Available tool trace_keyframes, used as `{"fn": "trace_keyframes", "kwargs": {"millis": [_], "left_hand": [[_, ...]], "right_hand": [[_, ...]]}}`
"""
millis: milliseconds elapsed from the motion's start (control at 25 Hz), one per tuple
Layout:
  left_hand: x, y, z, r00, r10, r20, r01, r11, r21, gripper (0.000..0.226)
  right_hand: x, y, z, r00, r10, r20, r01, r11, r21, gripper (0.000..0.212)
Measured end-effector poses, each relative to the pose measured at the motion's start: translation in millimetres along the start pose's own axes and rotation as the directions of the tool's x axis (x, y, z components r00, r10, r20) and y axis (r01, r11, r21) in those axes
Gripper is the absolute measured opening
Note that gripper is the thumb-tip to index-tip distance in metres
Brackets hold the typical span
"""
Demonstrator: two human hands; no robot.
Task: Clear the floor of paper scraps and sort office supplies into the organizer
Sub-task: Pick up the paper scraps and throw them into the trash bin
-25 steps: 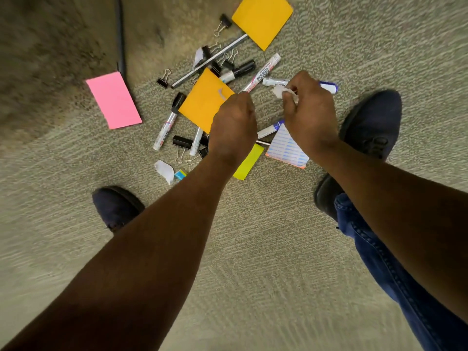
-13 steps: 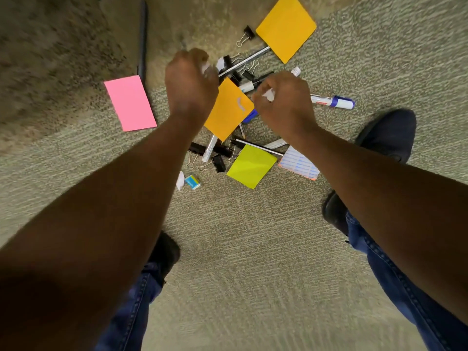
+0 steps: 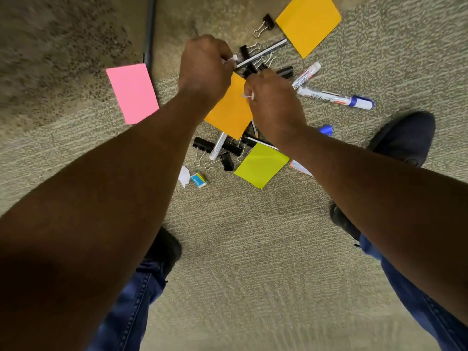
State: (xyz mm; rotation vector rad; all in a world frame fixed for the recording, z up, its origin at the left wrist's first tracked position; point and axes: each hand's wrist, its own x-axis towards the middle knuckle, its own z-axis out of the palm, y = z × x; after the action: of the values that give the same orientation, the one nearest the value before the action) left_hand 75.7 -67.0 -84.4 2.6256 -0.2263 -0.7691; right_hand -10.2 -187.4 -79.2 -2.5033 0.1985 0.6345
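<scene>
Both hands are held above a heap of supplies on the carpet [image 3: 240, 249] in the upper centre of the frame. The left hand [image 3: 203, 69] has its fingers curled together, with a small white paper scrap [image 3: 232, 59] pinched at their tips; the right hand [image 3: 274, 102] is likewise curled, a bit of white paper [image 3: 248, 95] showing between its fingers. Under and between the hands an orange note [image 3: 231, 112] is laid, partly covered by both. A second orange note [image 3: 309, 21] is placed at the upper right, cut by the top edge, and a pink note [image 3: 133, 93] lies well apart at the upper left, beside a dark bar [image 3: 149, 34] that runs out of frame. A lime note [image 3: 260, 164] is set below the heap, near black binder clips [image 3: 226, 150] and a white marker [image 3: 217, 145] half hidden under the orange sheet. A blue-capped marker [image 3: 334, 98] lies at the right, a red-lettered marker [image 3: 305, 74] just above it. A loose white scrap [image 3: 184, 176] rests against a small blue box [image 3: 198, 180] (its print too small to be read). Open carpet is found across the lower centre, between two dark shoes [image 3: 405, 138]. A printed pad [image 3: 300, 168] and a blue cap [image 3: 326, 129] are mostly hidden by the right forearm. No organizer is seen.
</scene>
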Motion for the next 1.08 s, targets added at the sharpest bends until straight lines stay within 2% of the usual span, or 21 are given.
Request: {"fn": "trace_keyframes", "kwargs": {"millis": [120, 240, 320, 400, 440, 520, 560, 600, 680, 800, 880, 960, 1080], "left_hand": [[-15, -12, -12, 0.984, -0.112, -0.136, 0.082, 0.974, -0.213, 0.023], [-37, -32, -25, 0.943, -0.265, -0.202, 0.166, 0.899, -0.406, 0.019], [-54, -41, -31, 0.921, -0.369, -0.122, 0.235, 0.777, -0.584, 0.014], [-71, -47, -36, 0.895, -0.446, 0.000, 0.292, 0.586, -0.756, 0.017], [-78, -48, -39, 0.879, -0.475, 0.049, 0.316, 0.501, -0.806, 0.017], [-89, -49, -51, 0.841, -0.528, 0.117, 0.348, 0.363, -0.864, 0.019], [-92, -48, -57, 0.820, -0.555, 0.136, 0.355, 0.310, -0.882, 0.020], [-95, -44, -65, 0.801, -0.580, 0.148, 0.362, 0.272, -0.891, 0.020], [-101, -34, -82, 0.780, -0.602, 0.171, 0.389, 0.253, -0.886, 0.019], [-107, -5, -113, 0.803, -0.559, 0.207, 0.432, 0.306, -0.848, 0.017], [-104, 21, -132, 0.814, -0.544, 0.202, 0.411, 0.294, -0.863, 0.017], [-97, 55, -151, 0.840, -0.514, 0.174, 0.381, 0.331, -0.863, 0.019], [-79, 127, -169, 0.919, -0.378, 0.108, 0.281, 0.439, -0.853, 0.020]], "right_hand": [[1, 2, -2, 0.999, 0.037, 0.038, -0.038, 0.999, 0.023, 0.020], [-2, 5, -13, 0.972, 0.231, -0.038, -0.214, 0.944, 0.250, 0.014], [-7, 8, -20, 0.952, 0.292, -0.090, -0.251, 0.917, 0.310, 0.009], [-13, 8, -26, 0.934, 0.356, -0.024, -0.319, 0.864, 0.390, 0.008], [-17, 6, -30, 0.911, 0.408, 0.059, -0.381, 0.779, 0.498, 0.010], [-22, -4, -41, 0.852, 0.459, 0.252, -0.482, 0.499, 0.720, 0.017], [-24, -10, -48, 0.833, 0.458, 0.312, -0.503, 0.389, 0.772, 0.019], [-28, -16, -57, 0.821, 0.462, 0.334, -0.514, 0.344, 0.786, 0.018], [-34, -26, -76, 0.805, 0.476, 0.353, -0.528, 0.305, 0.793, 0.018], [-43, -35, -117, 0.779, 0.490, 0.391, -0.536, 0.198, 0.821, 0.029], [-46, -37, -147, 0.771, 0.509, 0.384, -0.523, 0.160, 0.838, 0.034], [-45, -34, -179, 0.753, 0.552, 0.358, -0.500, 0.125, 0.857, 0.035], [-44, -20, -236, 0.724, 0.625, 0.292, -0.422, 0.066, 0.904, 0.032]]}}
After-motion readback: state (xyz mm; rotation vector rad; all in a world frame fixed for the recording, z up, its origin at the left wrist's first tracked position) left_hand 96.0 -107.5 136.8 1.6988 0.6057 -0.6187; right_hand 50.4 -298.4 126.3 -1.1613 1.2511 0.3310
